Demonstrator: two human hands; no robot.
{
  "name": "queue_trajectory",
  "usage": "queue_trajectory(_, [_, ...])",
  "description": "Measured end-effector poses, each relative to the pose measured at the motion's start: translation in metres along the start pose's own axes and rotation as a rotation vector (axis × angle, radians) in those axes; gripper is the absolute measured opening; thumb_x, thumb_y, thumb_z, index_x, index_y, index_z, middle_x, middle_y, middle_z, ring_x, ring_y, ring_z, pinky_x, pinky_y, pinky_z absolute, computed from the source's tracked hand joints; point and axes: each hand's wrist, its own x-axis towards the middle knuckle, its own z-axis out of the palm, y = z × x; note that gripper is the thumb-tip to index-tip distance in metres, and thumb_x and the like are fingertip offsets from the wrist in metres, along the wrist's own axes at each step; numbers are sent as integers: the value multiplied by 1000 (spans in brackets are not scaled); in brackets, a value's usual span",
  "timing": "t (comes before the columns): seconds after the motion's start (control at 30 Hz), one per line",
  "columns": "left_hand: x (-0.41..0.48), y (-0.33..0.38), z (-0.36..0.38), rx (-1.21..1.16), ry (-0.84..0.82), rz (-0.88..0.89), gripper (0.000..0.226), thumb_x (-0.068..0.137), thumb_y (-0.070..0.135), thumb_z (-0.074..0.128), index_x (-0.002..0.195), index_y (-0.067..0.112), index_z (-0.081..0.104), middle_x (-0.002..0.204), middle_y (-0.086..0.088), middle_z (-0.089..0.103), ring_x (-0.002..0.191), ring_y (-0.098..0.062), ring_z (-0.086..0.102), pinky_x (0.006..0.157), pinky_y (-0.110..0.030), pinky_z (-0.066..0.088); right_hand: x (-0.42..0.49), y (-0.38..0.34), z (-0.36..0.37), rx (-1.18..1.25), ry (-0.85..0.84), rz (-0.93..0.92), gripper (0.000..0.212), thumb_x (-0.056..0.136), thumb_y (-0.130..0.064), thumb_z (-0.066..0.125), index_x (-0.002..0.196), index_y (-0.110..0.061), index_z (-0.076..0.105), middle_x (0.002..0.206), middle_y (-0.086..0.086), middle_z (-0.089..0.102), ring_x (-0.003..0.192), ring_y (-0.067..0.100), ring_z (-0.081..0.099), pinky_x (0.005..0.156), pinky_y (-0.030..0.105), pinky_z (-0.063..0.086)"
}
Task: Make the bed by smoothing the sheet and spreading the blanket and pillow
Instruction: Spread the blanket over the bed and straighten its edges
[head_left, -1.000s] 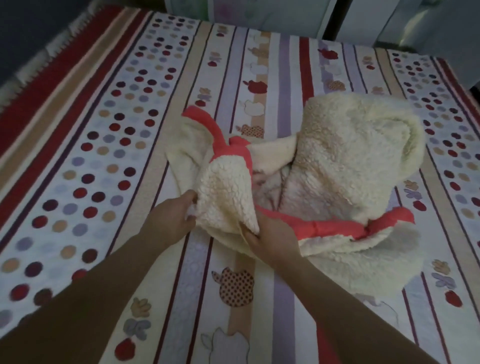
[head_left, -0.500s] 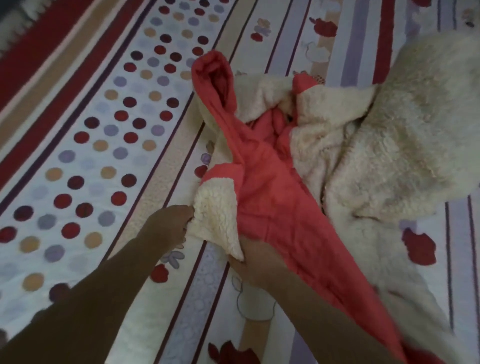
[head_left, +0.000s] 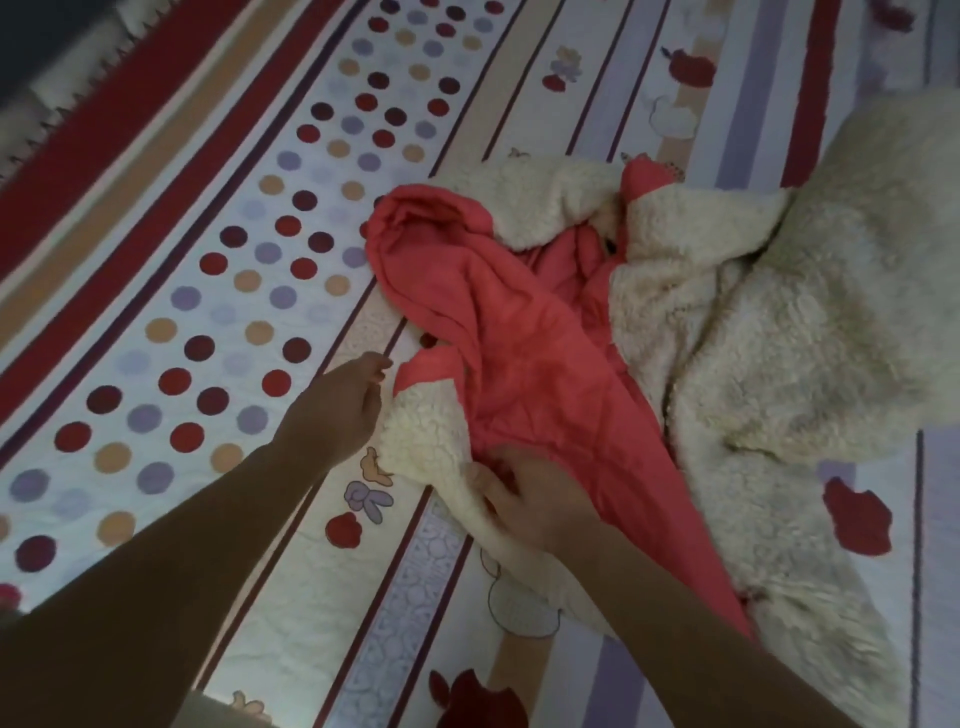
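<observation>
Right hand (head_left: 535, 499) pinched fleece blanket (head_left: 519, 364) corner; left hand (head_left: 337, 410) was loosely open, empty, just beside it. Risk: one-handed pull could twist bunched fleece blanket, wrinkle patterned sheet (head_left: 208, 291).

Dim, soft, slightly blurred view, wide-angle bending at edges

Bed (head_left: 130, 171) under a striped sheet (head_left: 218, 312) printed with dots, apples and rabbits, lying flat on the left and near side, crumpled blanket (head_left: 727, 338), cream fleece backed in coral, heaped on the right
</observation>
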Motion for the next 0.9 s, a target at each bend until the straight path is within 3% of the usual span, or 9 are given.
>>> queue_trajectory(0.13, [7, 29, -10, -92, -83, -42, 55, 98, 40, 57, 148, 21, 43, 125, 10, 63, 113, -10, 60, 95, -31, 47, -1, 2, -9, -43, 6, -29, 52, 89, -74, 37, 106, -32, 62, 91, -14, 70, 84, 6, 65, 83, 36, 55])
queue_trajectory(0.23, [3, 42, -5, -48, -161, -54, 69, 93, 34, 67, 153, 19, 36, 122, 6, 66, 110, -13, 60, 94, -30, 46, -7, 10, 0, -71, -78, -52, 49, 92, -61, 54, 127, -27, 56, 116, -11, 65, 105, 10, 62, 92, 29, 49])
queue_trajectory(0.33, [-8, 43, 2, 30, -195, -42, 54, 93, 29, 66, 143, 18, 50, 96, 8, 62, 97, -13, 59, 84, -26, 41, -12, 21, 19, -120, -123, -50, 59, 88, -53, 63, 136, -22, 49, 127, -2, 63, 117, 18, 59, 100, 34, 46])
queue_trajectory(0.4, [-20, 37, 4, 166, -253, 44, 28, 92, 26, 66, 119, 21, 67, 90, 10, 51, 94, -16, 59, 79, -27, 42, -16, 23, 32, -143, -152, -24, 58, 87, -49, 67, 134, -22, 48, 122, -3, 64, 113, 18, 61, 98, 34, 47])
queue_trajectory(0.47, [-34, 23, 7, 202, -274, 87, 15, 90, 19, 64, 103, 19, 71, 91, 6, 50, 90, -17, 57, 78, -32, 47, -21, 22, 44, -127, -151, -24, 52, 86, -45, 69, 131, -24, 52, 116, -7, 64, 107, 14, 61, 95, 29, 47])
queue_trajectory(0.53, [-49, 8, 6, 167, -271, 98, 15, 87, 10, 61, 97, 17, 69, 93, 2, 54, 88, -18, 55, 78, -37, 50, -25, 21, 61, -148, -125, -37, 53, 85, -50, 69, 130, -27, 54, 118, -8, 64, 109, 14, 61, 96, 29, 47])
queue_trajectory(0.67, [-79, -18, -1, 200, -342, 100, 20, 84, 6, 54, 90, 23, 63, 89, 1, 64, 83, -19, 61, 74, -40, 53, -39, 24, 98, -267, -196, 56, 72, 85, -42, 71, 148, -28, 39, 141, 2, 54, 128, 25, 53, 106, 37, 43])
queue_trajectory(0.77, [-107, -50, -7, 289, -392, 132, 21, 85, 9, 57, 81, 30, 57, 82, 6, 63, 74, -16, 62, 70, -37, 56, -55, 15, 127, -278, -146, 126, 64, 88, -35, 65, 146, -29, 38, 136, 5, 57, 124, 27, 56, 101, 38, 47])
queue_trajectory(0.9, [-134, -80, -20, 385, -387, 206, 17, 86, 10, 62, 91, 25, 66, 92, 2, 66, 81, -18, 64, 75, -35, 56, -72, -1, 158, -258, -105, 124, 51, 87, -40, 58, 136, -27, 51, 124, 6, 65, 113, 28, 63, 93, 39, 51])
